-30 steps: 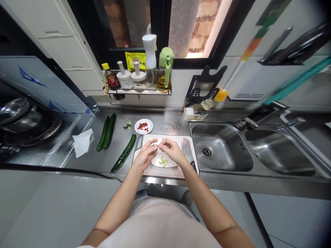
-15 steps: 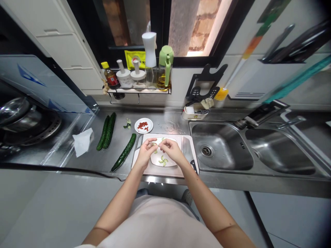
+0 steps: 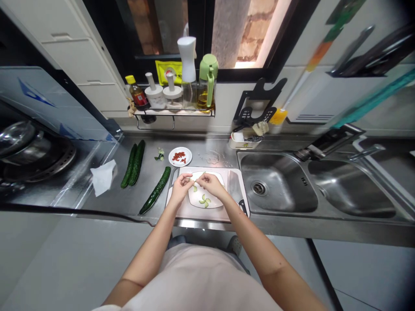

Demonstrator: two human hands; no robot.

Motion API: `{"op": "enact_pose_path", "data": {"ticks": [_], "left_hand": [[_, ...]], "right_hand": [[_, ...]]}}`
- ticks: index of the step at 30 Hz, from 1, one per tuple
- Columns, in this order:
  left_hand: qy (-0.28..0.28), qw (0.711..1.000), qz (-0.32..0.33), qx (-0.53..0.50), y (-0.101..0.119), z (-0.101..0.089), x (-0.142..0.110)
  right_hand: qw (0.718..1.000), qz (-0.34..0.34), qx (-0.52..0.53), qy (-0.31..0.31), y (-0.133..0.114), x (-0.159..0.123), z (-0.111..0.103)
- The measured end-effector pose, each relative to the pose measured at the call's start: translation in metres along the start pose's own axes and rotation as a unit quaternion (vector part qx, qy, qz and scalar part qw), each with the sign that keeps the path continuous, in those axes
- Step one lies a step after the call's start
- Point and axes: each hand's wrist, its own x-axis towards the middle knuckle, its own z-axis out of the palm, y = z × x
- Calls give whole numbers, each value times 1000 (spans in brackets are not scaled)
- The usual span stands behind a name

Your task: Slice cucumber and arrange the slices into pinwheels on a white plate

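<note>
My left hand (image 3: 182, 188) and my right hand (image 3: 211, 184) meet over a white plate (image 3: 214, 201), both with fingers pinched. A small pale-green piece, seemingly a cucumber slice, shows at my left fingertips; whatever is in the right fingers is too small to make out. Several cucumber slices (image 3: 204, 200) lie fanned out on the plate's near part. Another slice rests below the fingertips, and a bit of green shows at the far rim, partly hidden by my hands. Under the plate is a pale cutting board (image 3: 191, 215), with a knife (image 3: 234, 185) lying along its right side.
Left of the board lie a single cucumber (image 3: 155, 191) and two more cucumbers (image 3: 133, 164). Behind it sits a small white dish (image 3: 173, 161) of red pieces, near some green scraps (image 3: 159, 154). A double sink (image 3: 279, 181) is at the right; a white tissue (image 3: 103, 177) lies far left.
Both hands have shifted slightly left, still pinched with fingertips together. More of the plate's right side shows now. The slices fanned on the near part stay in place.
</note>
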Motion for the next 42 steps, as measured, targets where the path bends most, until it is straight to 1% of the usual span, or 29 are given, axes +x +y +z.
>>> {"op": "enact_pose_path", "data": {"ticks": [3,7,11,14,17,27,33,36,39,42], "left_hand": [[10,999,10,53,-12,-6,8],[28,987,7,155,-30,-13,14],[38,959,-3,281,-40,-14,13],[34,934,-11,355,-41,-11,11],[21,914,-8,404,-39,-9,10],[1,863,16,505,-43,-6,13],[-15,835,36,549,-46,-4,14],[-15,826,45,561,-47,-3,13],[4,820,49,571,-48,-4,12],[17,821,39,569,-48,-5,12]], "right_hand": [[999,2,-37,-5,16,11,3],[993,31,-111,-15,34,22,8],[982,64,-176,-28,44,26,10],[973,75,-215,-33,47,27,11],[965,81,-246,-37,49,27,10],[945,84,-315,-38,51,30,15],[940,84,-329,-36,54,33,18],[939,88,-331,-34,55,33,19],[939,91,-329,-31,56,34,19],[940,91,-326,-32,57,34,18]]}}
